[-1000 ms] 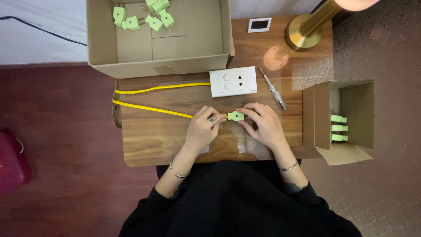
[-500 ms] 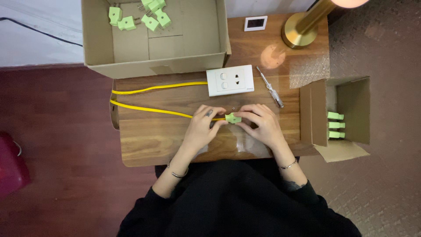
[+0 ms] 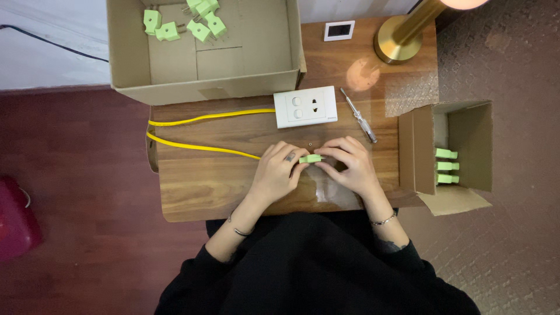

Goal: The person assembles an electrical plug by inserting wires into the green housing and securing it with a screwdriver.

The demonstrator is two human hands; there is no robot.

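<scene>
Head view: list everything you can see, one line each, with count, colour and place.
green plug: one, light green, held between both hands at the table's middle
yellow cable: one, yellow, looped across the table's left half, running to the hands
socket plate: one, white, on the table above the hands
screwdriver: one, clear handle, right of the socket plate
large box: one, brown cardboard, far edge, about five green plugs inside
small box: one, brown cardboard, right edge, three green plugs inside
lamp base: one, brass, far right corner
table: one, brown wood
left hand: on the plug
right hand: on the plug
</scene>
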